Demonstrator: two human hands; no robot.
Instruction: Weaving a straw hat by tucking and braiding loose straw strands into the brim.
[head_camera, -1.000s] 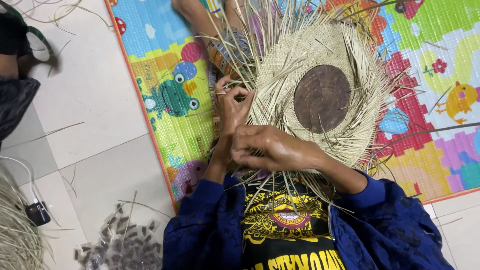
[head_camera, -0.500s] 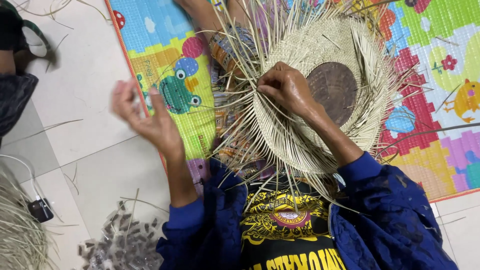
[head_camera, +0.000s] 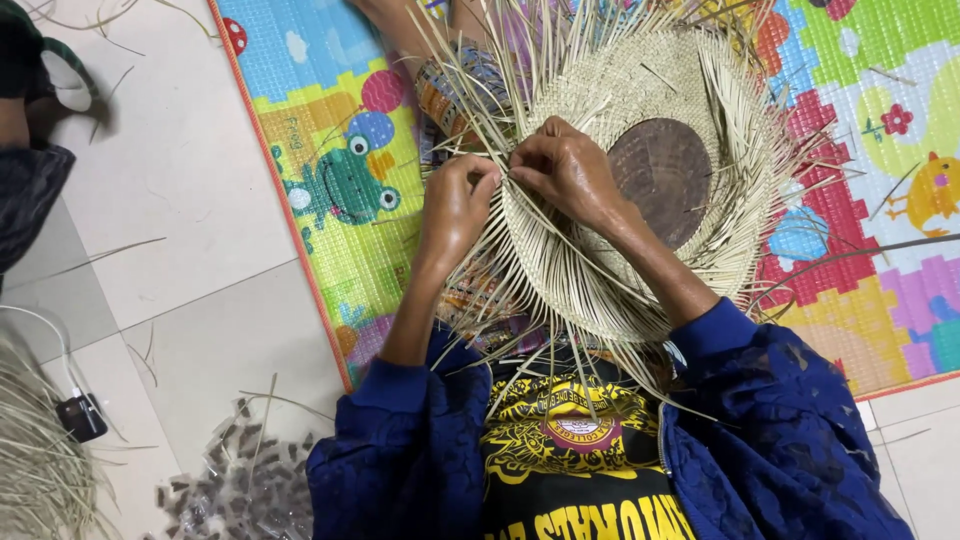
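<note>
- Since the earlier frame, my left hand (head_camera: 455, 205) had come back from out over the floor tiles to the rim of the straw hat (head_camera: 640, 180); my right hand (head_camera: 570, 170) had stayed on the weave.
- Left grip: fingers closed, pinching loose straw strands (head_camera: 480, 100) at the hat's near-left edge.
- Right grip: fingers curled shut on strands just beside the left hand, knuckles nearly touching it.
- Hat position: it lay in my lap, partly over the colourful play mat (head_camera: 330, 150), with its brim unfinished and strands fanning outward all around.
- A dark round disc (head_camera: 662, 195) sat at the hat's centre, just right of my right hand.
- Both forearms emerged from blue sleeves (head_camera: 400, 450) pushed up toward the elbows.
- On the tiled floor (head_camera: 180, 230) to the left lay a bundle of straw (head_camera: 35, 470), a small black device (head_camera: 80, 417) with a white cord, and a clear bag of dark pieces (head_camera: 230, 490).
</note>
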